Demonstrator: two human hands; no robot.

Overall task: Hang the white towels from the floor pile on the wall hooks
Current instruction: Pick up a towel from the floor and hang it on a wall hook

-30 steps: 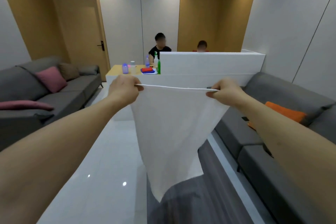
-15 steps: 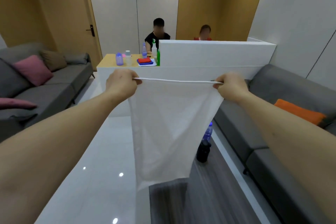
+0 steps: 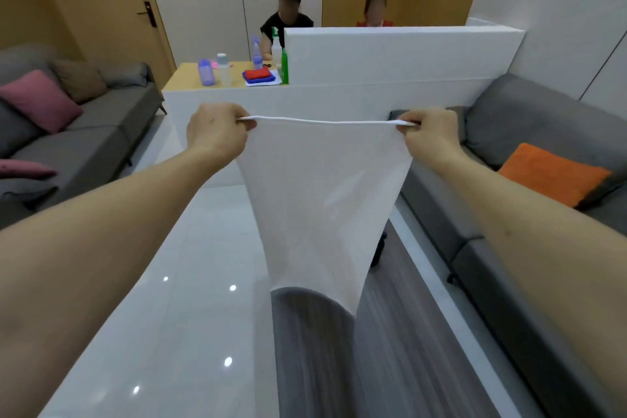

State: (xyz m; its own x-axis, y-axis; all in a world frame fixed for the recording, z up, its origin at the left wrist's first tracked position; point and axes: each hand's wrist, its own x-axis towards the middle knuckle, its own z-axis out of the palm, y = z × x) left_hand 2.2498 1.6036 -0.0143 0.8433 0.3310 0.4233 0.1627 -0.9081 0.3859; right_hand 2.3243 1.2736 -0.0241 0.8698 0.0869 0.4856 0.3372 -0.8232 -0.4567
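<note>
Over the last second I've walked nearer the white partition, so the carry continues (no hooks in view yet). My left hand and right hand each pinch a top corner; the white towel hangs stretched between them, above the floor.

My two arms are bare along all that shows of them, from the lower corners up to the wrists; no sleeve, cuff, watch, bracelet or glove shows on either one. My left hand carries no ring on the parts I can see, and a small dark fleck sits on its back near the knuckles. My right hand is equally unadorned. On my right forearm there is one tiny dark spot. Fingernails are hidden from this angle.
</note>
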